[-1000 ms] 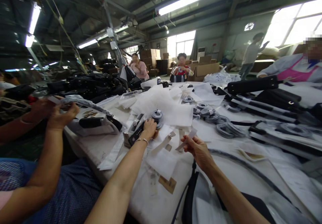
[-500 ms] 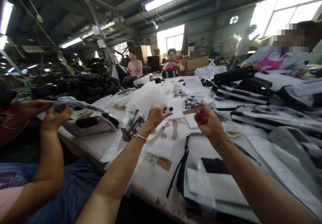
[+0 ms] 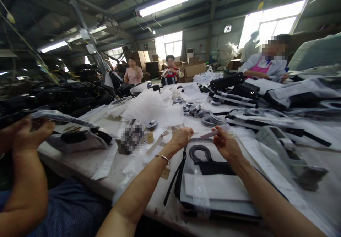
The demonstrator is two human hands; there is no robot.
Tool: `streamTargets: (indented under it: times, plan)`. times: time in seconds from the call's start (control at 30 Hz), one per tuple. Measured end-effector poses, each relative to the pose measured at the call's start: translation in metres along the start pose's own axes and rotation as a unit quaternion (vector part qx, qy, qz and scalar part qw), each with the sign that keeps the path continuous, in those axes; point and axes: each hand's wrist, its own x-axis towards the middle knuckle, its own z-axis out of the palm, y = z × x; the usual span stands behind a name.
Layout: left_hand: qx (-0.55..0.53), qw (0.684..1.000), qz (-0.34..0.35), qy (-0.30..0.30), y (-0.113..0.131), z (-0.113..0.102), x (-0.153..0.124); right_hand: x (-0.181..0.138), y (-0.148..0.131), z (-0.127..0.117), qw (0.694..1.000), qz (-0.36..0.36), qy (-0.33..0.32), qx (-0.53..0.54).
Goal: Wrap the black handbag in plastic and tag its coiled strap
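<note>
My right hand (image 3: 227, 144) pinches a thin pale strip (image 3: 209, 134) between thumb and fingers, above the bag's far edge. Just to its left, my left hand (image 3: 181, 138) is closed at the fingertips; what they hold, if anything, is too small to make out. A bracelet circles that wrist. Below both hands lies a black bag (image 3: 226, 214), partly covered by a white sheet (image 3: 215, 186) and clear plastic (image 3: 200, 194). On the bag's upper left part rests a grey wrapped coil (image 3: 199, 153). A black strap (image 3: 172, 180) hangs along its left side.
Left of my arm stands a small box (image 3: 130, 139) beside another wrapped coil (image 3: 152, 125). White sheets (image 3: 151, 105) and several coils (image 3: 202, 113) cover the table's middle. A grey tape dispenser (image 3: 289, 152) stands at right. A co-worker's hands (image 3: 32, 134) handle a wrapped strap at left.
The view has turned right, so the scene shifts left. My left hand has come nearer the right, and the small black-and-white item in it no longer shows. A grey coil now appears on the bag.
</note>
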Motion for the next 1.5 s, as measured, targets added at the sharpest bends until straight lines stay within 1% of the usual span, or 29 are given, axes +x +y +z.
streamTargets:
  times: [0.07, 0.13, 0.2, 0.27, 0.33, 0.37, 0.43, 0.5, 0.57, 0.67, 0.77, 0.83, 1.07, 1.23, 1.37, 1.5]
  plan:
    - [-0.010, 0.998, 0.054, -0.020, -0.001, 0.008, 0.002, 0.004, 0.007, -0.011, 0.999, 0.011, 0.019, 0.024]
    - [-0.021, 0.992, 0.118, -0.044, 0.005, 0.018, 0.002, 0.008, 0.010, -0.016, 0.999, 0.008, 0.010, 0.040]
    - [-0.029, 0.978, 0.195, -0.068, 0.014, 0.029, 0.004, 0.010, 0.009, -0.017, 0.998, 0.001, -0.005, 0.055]
    - [-0.022, 0.957, 0.272, -0.096, 0.023, 0.036, 0.008, 0.011, 0.007, -0.019, 0.998, -0.002, -0.011, 0.069]
    - [0.002, 0.941, 0.312, -0.132, 0.028, 0.040, 0.013, 0.012, 0.005, -0.021, 0.997, -0.003, -0.008, 0.075]
    - [0.015, 0.938, 0.312, -0.148, 0.028, 0.040, 0.015, 0.013, 0.004, -0.022, 0.997, -0.005, -0.007, 0.077]
    - [0.035, 0.944, 0.282, -0.167, 0.027, 0.038, 0.018, 0.013, 0.004, -0.025, 0.997, -0.011, -0.007, 0.076]
    - [0.050, 0.955, 0.241, -0.165, 0.023, 0.035, 0.019, 0.014, 0.004, -0.026, 0.997, -0.015, -0.013, 0.072]
    - [0.068, 0.969, 0.185, -0.151, 0.019, 0.033, 0.017, 0.013, 0.005, -0.026, 0.997, -0.015, -0.020, 0.073]
    - [0.095, 0.984, 0.081, -0.124, 0.013, 0.033, 0.014, 0.013, 0.006, -0.025, 0.997, -0.013, -0.028, 0.074]
    - [0.108, 0.989, -0.009, -0.103, 0.009, 0.036, 0.012, 0.013, 0.006, -0.025, 0.998, -0.016, -0.032, 0.059]
    - [0.106, 0.989, -0.046, -0.087, 0.007, 0.039, 0.011, 0.013, 0.007, -0.026, 0.998, -0.017, -0.031, 0.051]
    - [0.084, 0.988, -0.118, -0.044, 0.001, 0.049, 0.006, 0.011, 0.008, -0.025, 0.997, 0.011, -0.025, 0.066]
    - [0.070, 0.988, -0.138, 0.007, -0.001, 0.050, 0.003, 0.011, 0.009, -0.022, 0.998, 0.015, -0.024, 0.062]
    - [0.033, 0.986, -0.164, 0.004, -0.007, 0.056, 0.002, 0.010, 0.011, -0.021, 0.998, 0.004, -0.029, 0.046]
    - [-0.003, 0.983, -0.182, 0.013, -0.011, 0.066, 0.003, 0.008, 0.012, -0.020, 0.999, 0.008, -0.017, 0.026]
